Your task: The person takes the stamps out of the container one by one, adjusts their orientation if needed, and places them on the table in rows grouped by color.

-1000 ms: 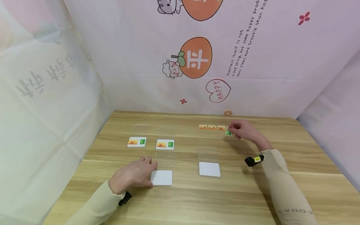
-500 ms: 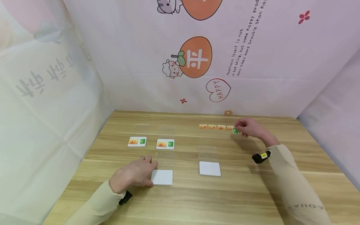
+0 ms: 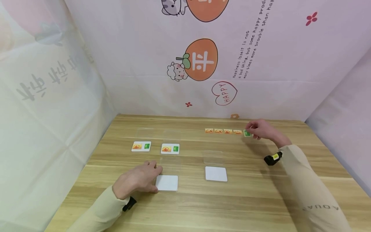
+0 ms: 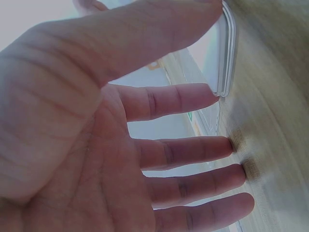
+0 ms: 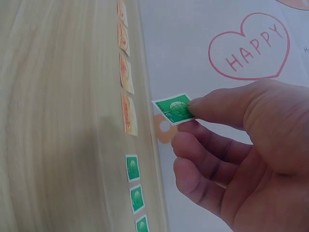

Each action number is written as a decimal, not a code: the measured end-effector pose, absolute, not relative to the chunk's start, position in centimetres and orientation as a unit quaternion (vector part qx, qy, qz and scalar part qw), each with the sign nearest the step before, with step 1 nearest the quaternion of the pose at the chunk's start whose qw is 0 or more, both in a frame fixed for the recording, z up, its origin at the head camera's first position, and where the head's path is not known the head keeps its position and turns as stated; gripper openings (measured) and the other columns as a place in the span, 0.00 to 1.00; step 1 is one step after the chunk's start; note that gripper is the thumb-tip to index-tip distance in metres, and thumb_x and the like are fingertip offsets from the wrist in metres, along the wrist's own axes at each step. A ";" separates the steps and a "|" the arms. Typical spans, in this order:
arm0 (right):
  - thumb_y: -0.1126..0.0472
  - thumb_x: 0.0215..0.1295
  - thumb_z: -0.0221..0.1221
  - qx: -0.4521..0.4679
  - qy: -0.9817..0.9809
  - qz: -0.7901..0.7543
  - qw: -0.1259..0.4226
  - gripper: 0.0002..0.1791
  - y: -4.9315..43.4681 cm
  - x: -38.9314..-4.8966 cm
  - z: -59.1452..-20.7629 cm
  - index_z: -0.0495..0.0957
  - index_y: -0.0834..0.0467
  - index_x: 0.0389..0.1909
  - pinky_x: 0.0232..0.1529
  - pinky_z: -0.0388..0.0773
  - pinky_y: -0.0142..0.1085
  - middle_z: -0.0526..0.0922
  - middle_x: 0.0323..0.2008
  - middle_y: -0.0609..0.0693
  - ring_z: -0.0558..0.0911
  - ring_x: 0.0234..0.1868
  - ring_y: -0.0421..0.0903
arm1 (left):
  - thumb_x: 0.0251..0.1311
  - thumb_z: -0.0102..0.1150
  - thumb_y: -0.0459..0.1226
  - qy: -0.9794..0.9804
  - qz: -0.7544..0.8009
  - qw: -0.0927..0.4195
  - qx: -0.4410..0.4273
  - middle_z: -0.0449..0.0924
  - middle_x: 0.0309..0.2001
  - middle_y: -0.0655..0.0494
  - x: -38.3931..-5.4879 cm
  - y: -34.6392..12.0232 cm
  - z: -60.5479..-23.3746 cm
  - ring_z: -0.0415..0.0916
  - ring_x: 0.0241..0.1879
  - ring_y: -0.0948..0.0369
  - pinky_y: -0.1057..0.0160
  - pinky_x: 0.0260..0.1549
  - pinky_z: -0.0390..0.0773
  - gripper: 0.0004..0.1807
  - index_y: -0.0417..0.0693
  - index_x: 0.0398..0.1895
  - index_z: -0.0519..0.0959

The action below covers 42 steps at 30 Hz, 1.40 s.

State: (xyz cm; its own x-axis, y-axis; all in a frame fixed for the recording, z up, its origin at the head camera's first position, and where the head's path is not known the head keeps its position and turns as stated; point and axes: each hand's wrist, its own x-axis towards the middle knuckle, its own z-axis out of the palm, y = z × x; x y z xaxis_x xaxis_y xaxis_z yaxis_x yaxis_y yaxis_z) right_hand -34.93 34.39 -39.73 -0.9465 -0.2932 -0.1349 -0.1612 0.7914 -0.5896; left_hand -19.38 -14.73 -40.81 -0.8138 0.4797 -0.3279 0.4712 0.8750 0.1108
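Note:
Above the back of the table, my right hand (image 3: 262, 130) pinches a small green stamp (image 5: 175, 109) between thumb and forefinger, its other fingers curled beneath. A row of orange stamps (image 3: 218, 131) lies left of it on the wood. More green stamps (image 5: 136, 198) continue the row in the right wrist view. My left hand (image 3: 139, 178) rests on the table with straight fingers. Its thumb and forefinger touch the edge of a blank white card (image 3: 167, 183), which sits in a thin layered stack or case in the left wrist view.
Two white cards, a left one (image 3: 141, 146) and a right one (image 3: 170, 149), each bear an orange and a green stamp. Another blank card (image 3: 216, 174) lies right of centre. Clear plastic flaps (image 3: 214, 158) lie behind the cards. A printed cloth (image 3: 139, 80) hangs behind the table.
My right hand has moved right along the row with the green stamp, uncovering the rightmost orange stamp. My left hand stays at the blank card.

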 end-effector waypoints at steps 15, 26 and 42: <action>0.63 0.72 0.53 -0.113 0.948 -0.273 0.121 0.13 36.1 -36.0 -39.3 0.77 0.67 0.50 0.28 0.80 0.42 0.81 0.37 0.63 0.78 0.28 0.48 | 0.49 0.74 0.51 0.952 0.004 0.177 0.248 0.74 0.50 0.50 -19.3 -14.7 -40.9 0.71 0.42 0.58 0.56 0.40 0.77 0.31 0.50 0.53 0.74; 0.63 0.71 0.53 -0.102 0.955 -0.249 0.128 0.13 39.0 -37.1 -39.8 0.77 0.69 0.47 0.25 0.79 0.40 0.81 0.32 0.61 0.79 0.27 0.50 | 0.49 0.74 0.51 0.952 0.011 0.179 0.246 0.73 0.53 0.48 -19.3 -14.7 -40.9 0.72 0.46 0.55 0.54 0.43 0.78 0.31 0.50 0.54 0.74; 0.62 0.70 0.52 -0.087 0.959 -0.229 0.146 0.14 40.0 -37.0 -39.8 0.76 0.69 0.48 0.28 0.79 0.40 0.81 0.34 0.61 0.79 0.30 0.50 | 0.49 0.74 0.51 0.953 0.011 0.170 0.250 0.74 0.52 0.48 -19.2 -14.8 -40.8 0.73 0.46 0.54 0.55 0.42 0.77 0.30 0.49 0.53 0.74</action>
